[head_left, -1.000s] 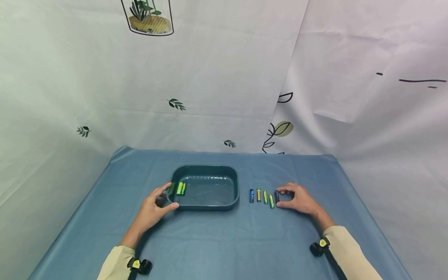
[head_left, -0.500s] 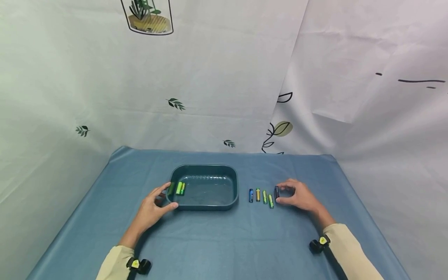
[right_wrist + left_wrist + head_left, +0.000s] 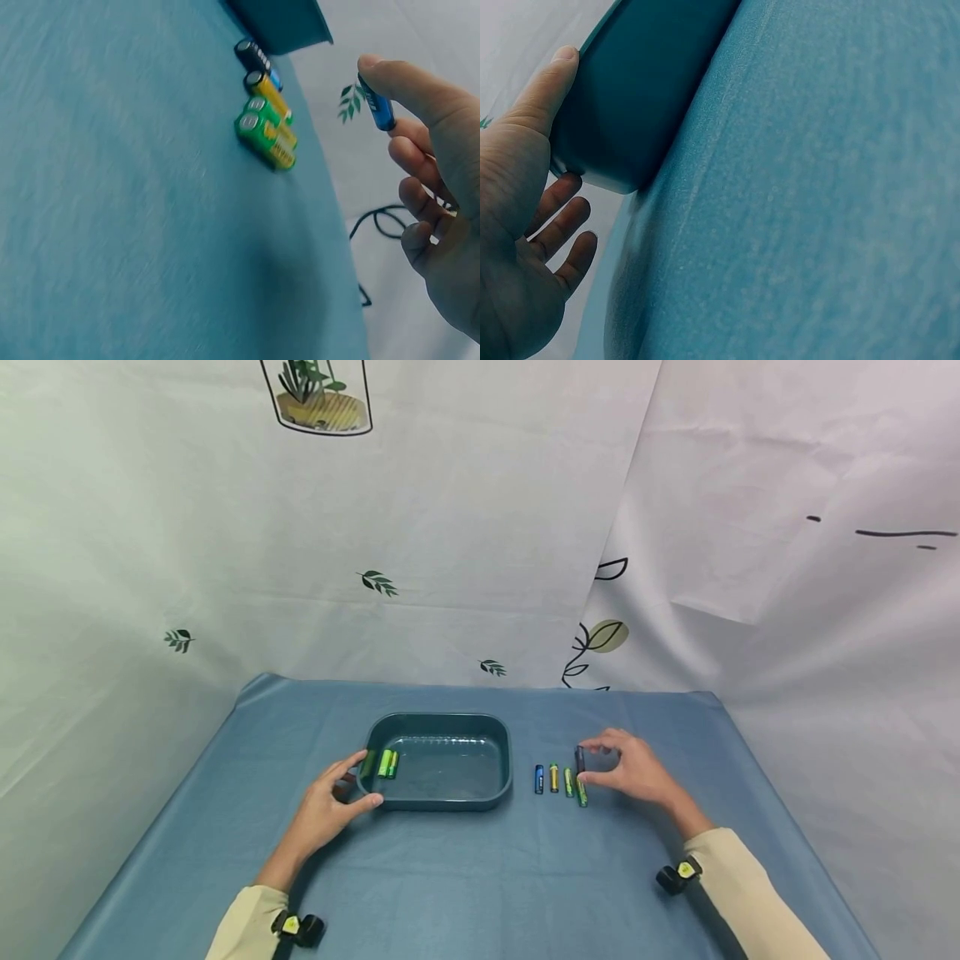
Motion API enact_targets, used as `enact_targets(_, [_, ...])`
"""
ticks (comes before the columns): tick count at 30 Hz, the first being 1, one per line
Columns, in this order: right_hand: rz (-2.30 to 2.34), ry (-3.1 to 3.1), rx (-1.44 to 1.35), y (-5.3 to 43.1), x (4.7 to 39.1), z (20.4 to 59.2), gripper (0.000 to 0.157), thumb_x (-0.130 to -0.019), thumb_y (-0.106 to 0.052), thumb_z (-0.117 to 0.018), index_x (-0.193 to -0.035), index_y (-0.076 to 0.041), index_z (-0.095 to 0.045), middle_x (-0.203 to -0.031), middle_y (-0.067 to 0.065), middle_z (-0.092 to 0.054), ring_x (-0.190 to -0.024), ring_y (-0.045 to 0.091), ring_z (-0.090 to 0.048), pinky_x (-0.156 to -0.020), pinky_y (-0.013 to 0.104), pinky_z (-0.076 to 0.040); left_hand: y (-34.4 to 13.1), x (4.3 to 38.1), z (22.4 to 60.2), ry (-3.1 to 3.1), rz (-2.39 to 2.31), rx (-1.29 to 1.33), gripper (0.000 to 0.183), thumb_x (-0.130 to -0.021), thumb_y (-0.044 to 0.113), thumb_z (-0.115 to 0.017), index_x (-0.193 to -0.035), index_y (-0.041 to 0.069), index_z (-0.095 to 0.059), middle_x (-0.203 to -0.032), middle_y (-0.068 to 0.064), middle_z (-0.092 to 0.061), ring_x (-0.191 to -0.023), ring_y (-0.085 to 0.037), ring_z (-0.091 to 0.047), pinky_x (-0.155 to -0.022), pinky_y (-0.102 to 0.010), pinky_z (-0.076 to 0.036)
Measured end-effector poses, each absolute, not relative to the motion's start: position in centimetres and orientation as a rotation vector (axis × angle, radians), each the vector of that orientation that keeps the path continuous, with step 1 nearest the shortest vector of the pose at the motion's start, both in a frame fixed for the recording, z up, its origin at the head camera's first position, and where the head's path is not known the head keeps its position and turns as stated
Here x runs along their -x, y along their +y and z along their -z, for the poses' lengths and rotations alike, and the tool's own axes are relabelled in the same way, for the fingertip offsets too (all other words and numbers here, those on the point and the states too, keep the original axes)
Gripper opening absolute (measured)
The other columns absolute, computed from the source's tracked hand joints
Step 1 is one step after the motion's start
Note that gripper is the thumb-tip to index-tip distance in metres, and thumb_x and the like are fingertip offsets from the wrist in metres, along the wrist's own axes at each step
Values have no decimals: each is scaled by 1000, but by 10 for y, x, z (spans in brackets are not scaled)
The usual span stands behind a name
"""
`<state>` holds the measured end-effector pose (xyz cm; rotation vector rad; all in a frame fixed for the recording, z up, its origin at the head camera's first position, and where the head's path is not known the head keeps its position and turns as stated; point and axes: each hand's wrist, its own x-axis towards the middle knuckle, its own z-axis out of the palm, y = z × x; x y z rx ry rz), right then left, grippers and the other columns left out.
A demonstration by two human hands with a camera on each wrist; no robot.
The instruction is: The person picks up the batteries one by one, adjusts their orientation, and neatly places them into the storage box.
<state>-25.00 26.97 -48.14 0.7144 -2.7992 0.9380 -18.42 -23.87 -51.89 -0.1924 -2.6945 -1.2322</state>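
Between thumb and fingertips my right hand (image 3: 633, 768) pinches a dark blue battery (image 3: 377, 103), raised off the cloth in the right wrist view. Below it lie two green batteries (image 3: 569, 782), then a yellow-and-green battery (image 3: 554, 778) and a blue battery (image 3: 539, 779), in a loose row. My left hand (image 3: 322, 810) holds the left end of a dark teal tray (image 3: 450, 803), thumb at the front corner and index finger on the side rim. In the left wrist view the thumb touches the tray wall (image 3: 630, 97). Two green batteries (image 3: 387, 764) lie inside the tray's left part.
A blue cloth (image 3: 480, 877) covers the table. White printed curtains (image 3: 450, 527) hang behind and at both sides. The tray stands left of the battery row, with a gap of cloth between.
My right hand has lifted the dark blue battery from the row's right end and moved it up and left, over the nearest green battery. My left hand stays on the tray.
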Motion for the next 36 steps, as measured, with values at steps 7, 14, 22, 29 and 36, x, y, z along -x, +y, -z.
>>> enact_targets(7, [-971,-2794,-712,254,254,472,52,-79,-43,-89,-122,-16,-75,-104,6,-68,-97,26,-61,-76,40,-47,-238,184,520,-2685,1235,197,82,-83,36,-87,-153,16,-49,-145,-21,-52,-110,-38,-61,-86,-59,-52])
enact_targets(14, [-1009,-2803,-733,238,257,463,55,-80,-47,-87,-123,-16,-75,-104,5,-67,-97,26,-60,-76,38,-47,-238,183,523,-2683,1232,201,82,-84,37,-86,-153,17,-49,-143,-21,-53,-110,-38,-61,-87,-59,-51])
enact_targets(22, [-1045,-2807,-749,219,263,455,56,-80,-49,-86,-124,-16,-75,-106,9,-67,-99,32,-61,-77,40,-47,-238,182,522,-2685,1233,194,82,-84,37,-86,-154,16,-49,-143,-21,-53,-110,-39,-61,-87,-59,-51])
enact_targets(29, [-1029,-2796,-766,202,270,445,54,-80,-50,-85,-123,-18,-75,-104,3,-66,-98,28,-60,-73,38,-46,-238,184,521,-2696,1222,179,82,-84,36,-86,-154,16,-48,-144,-21,-52,-110,-39,-61,-86,-59,-52])
enact_targets(36, [-1040,-2801,-794,185,278,438,53,-81,-48,-86,-124,-20,-75,-105,2,-66,-96,23,-57,-72,39,-45,-238,184,521,-2685,1230,192,82,-84,36,-86,-154,16,-48,-144,-21,-52,-111,-39,-61,-86,-59,-51])
